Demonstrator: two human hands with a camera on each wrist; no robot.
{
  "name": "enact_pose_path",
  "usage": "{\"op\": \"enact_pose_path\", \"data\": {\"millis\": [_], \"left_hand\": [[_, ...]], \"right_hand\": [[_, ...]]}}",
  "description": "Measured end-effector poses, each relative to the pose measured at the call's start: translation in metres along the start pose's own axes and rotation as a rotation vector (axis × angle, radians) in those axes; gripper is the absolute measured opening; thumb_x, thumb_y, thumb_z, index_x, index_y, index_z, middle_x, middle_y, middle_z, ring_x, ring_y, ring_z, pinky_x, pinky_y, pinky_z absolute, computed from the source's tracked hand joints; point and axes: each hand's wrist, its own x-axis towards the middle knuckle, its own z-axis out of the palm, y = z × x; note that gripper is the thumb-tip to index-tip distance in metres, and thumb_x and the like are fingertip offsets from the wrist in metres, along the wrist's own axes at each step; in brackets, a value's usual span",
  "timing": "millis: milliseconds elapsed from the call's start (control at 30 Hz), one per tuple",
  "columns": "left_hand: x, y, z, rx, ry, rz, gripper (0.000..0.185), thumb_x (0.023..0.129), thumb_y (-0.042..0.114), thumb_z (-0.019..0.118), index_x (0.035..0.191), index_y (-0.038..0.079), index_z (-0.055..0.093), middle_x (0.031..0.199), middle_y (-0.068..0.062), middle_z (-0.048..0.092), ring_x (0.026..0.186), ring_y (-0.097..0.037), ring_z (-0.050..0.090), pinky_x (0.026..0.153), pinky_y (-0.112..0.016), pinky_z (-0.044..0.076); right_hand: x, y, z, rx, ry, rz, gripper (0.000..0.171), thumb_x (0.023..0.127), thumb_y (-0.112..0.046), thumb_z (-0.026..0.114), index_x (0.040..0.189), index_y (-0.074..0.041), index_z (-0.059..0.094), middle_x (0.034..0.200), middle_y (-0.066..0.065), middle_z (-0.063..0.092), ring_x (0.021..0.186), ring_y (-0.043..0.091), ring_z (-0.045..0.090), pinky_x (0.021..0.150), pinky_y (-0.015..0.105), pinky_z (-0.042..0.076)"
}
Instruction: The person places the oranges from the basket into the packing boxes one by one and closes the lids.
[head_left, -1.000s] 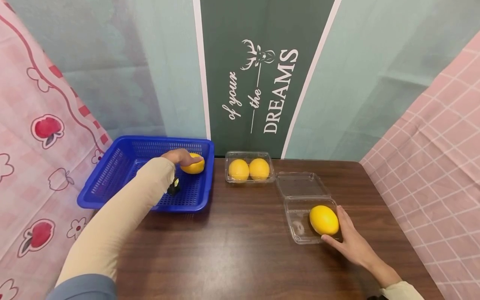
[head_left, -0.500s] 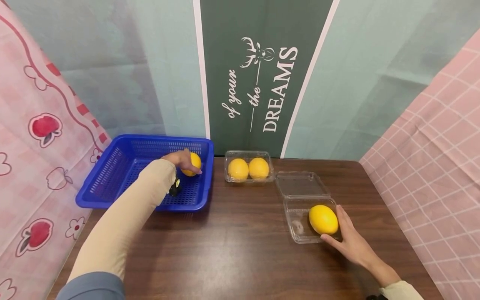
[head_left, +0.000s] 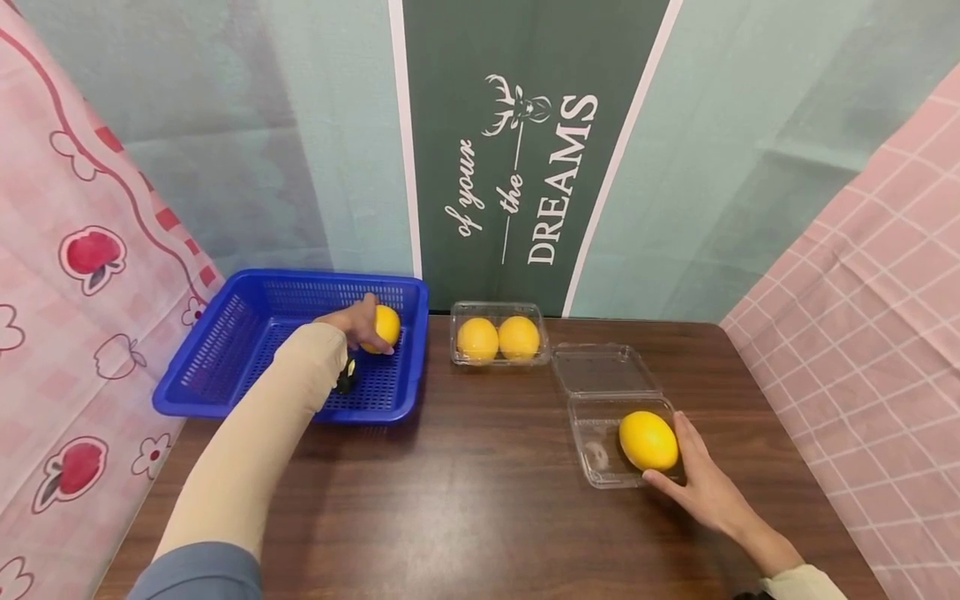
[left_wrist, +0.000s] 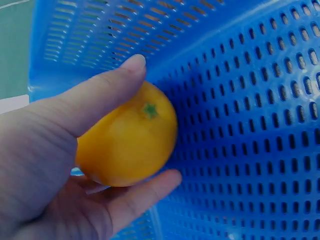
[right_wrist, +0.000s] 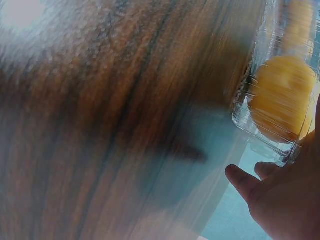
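Inside the blue basket (head_left: 187,398), my left hand (head_left: 354,321) grips an orange (left_wrist: 132,137), thumb across one side and fingers under the other. The fruit's green stem end faces the left wrist camera. At the right, an open clear plastic clamshell box (head_left: 600,475) holds a yellow-orange fruit (head_left: 648,440) in the right half of its base. My right hand (head_left: 708,487) lies at that box's right front corner, its thumb and fingers spread and fairly straight beside the fruit. The right wrist view shows this hand (right_wrist: 285,195) at the box's edge, some fingers hidden.
A clear box (head_left: 499,362) with two oranges (head_left: 477,340) stands at the back middle, between basket and open box. The open box's lid (head_left: 606,369) lies folded back toward the wall. Curtains hang behind and on both sides of the brown table (head_left: 465,500).
My left hand has turned and closed around the orange in the basket, shifting it slightly left. The right hand and the open box have stayed in place.
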Motion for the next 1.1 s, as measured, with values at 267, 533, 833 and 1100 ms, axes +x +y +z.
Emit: {"op": "enact_pose_path", "data": {"millis": [267,533,833,1100], "left_hand": [[0.007,-0.014,0.003,-0.006,0.095,0.113,0.099,0.072,0.015,0.09,0.136,-0.01,0.02,0.125,-0.037,0.041,0.113,-0.046,0.047,0.104,-0.054,0.04],[0.011,-0.021,0.006,-0.036,0.134,0.164,0.096,0.073,0.018,0.091,0.135,-0.008,0.022,0.122,-0.034,0.042,0.11,-0.045,0.048,0.1,-0.053,0.042],[0.015,-0.027,0.007,-0.04,0.161,0.176,0.096,0.072,0.019,0.09,0.137,-0.005,0.024,0.123,-0.035,0.044,0.108,-0.045,0.051,0.096,-0.053,0.045],[0.019,-0.031,0.008,-0.044,0.183,0.206,0.093,0.072,0.02,0.09,0.136,-0.006,0.027,0.122,-0.034,0.047,0.105,-0.044,0.054,0.094,-0.053,0.047]], "right_hand": [[0.005,-0.001,-0.005,-0.004,-0.009,0.002,0.11,0.095,-0.037,0.072,0.161,-0.005,-0.01,0.166,0.029,-0.004,0.15,0.053,0.005,0.102,0.079,0.024],[0.009,-0.001,-0.009,-0.007,-0.016,0.011,0.11,0.095,-0.037,0.072,0.161,-0.005,-0.01,0.165,0.03,-0.004,0.149,0.054,0.006,0.101,0.079,0.025],[0.013,-0.003,-0.013,-0.009,-0.014,0.01,0.11,0.095,-0.037,0.073,0.161,-0.004,-0.009,0.165,0.032,-0.001,0.149,0.053,0.006,0.101,0.079,0.024],[0.017,-0.004,-0.017,-0.012,-0.022,0.015,0.111,0.095,-0.037,0.073,0.161,-0.005,-0.01,0.165,0.031,-0.002,0.149,0.054,0.007,0.1,0.079,0.026]]}}
